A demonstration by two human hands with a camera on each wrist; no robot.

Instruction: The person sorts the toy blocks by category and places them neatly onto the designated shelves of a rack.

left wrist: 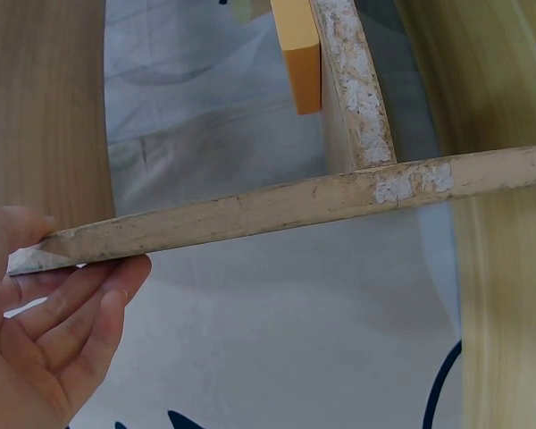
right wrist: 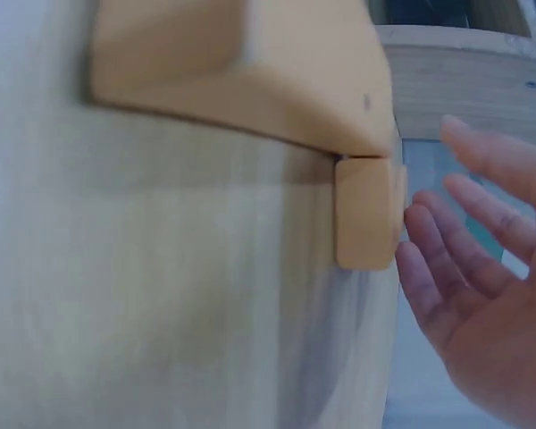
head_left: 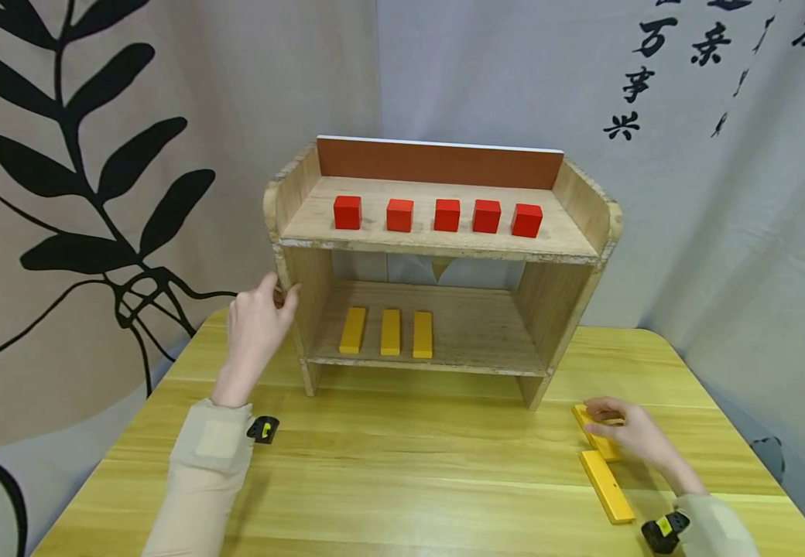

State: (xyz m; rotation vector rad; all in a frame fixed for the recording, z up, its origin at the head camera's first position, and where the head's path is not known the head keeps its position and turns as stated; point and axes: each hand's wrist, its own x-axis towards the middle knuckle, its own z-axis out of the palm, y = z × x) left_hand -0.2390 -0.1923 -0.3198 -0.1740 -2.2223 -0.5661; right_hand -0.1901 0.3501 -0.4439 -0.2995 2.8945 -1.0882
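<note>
A two-tier wooden shelf [head_left: 444, 251] stands on the table. My left hand [head_left: 256, 329] is at its left side panel; in the left wrist view the thumb and fingers pinch the edge of that panel [left wrist: 241, 210]. On the right of the table, my right hand [head_left: 628, 437] hovers over yellow blocks, its fingers loosely bent and partly covering one block [head_left: 581, 418]. The right wrist view has the fingertips right beside a block's end [right wrist: 364, 214], with nothing gripped. Another long yellow block [head_left: 607, 487] lies nearer to me.
Several red cubes [head_left: 447, 216] stand in a row on the upper tier. On the lower tier, three yellow blocks [head_left: 390, 333] lie side by side toward the left. White curtains [head_left: 486, 70] with dark printing hang behind the wooden table [head_left: 388, 480].
</note>
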